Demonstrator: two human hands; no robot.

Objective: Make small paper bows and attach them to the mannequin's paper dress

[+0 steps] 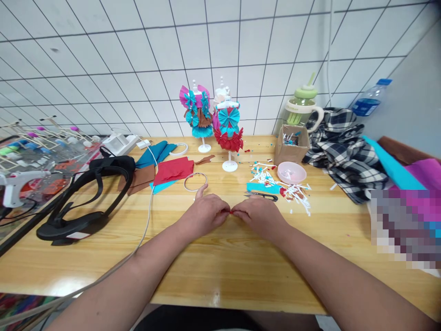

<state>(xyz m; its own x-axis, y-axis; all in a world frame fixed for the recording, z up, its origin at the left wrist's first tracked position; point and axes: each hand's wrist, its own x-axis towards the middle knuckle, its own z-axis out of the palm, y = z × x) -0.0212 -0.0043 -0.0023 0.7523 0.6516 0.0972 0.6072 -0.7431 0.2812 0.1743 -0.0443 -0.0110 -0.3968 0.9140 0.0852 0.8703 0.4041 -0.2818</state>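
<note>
My left hand (209, 213) and my right hand (257, 215) meet at the middle of the table, fingertips pinched close together. Between them shows a tiny red piece (231, 212), mostly hidden by the fingers; its material is too small to tell. Just beyond my right hand lie black thread snips (263, 196) and a strip of turquoise crepe paper (263, 187). A thin ring (195, 182) rests past my left thumb. Farther back, two small dress stands wear crepe-paper outfits, one with a red skirt (229, 138), the other with a turquoise hem (202, 132).
Red paper (174, 170), brown paper (142, 178) and a black head strap (89, 202) lie to the left, with a cable (150, 211) crossing the table. White scraps (265, 176), a pink bowl (291, 173), a cardboard box (292, 146) and a plaid cloth (339, 151) are at right.
</note>
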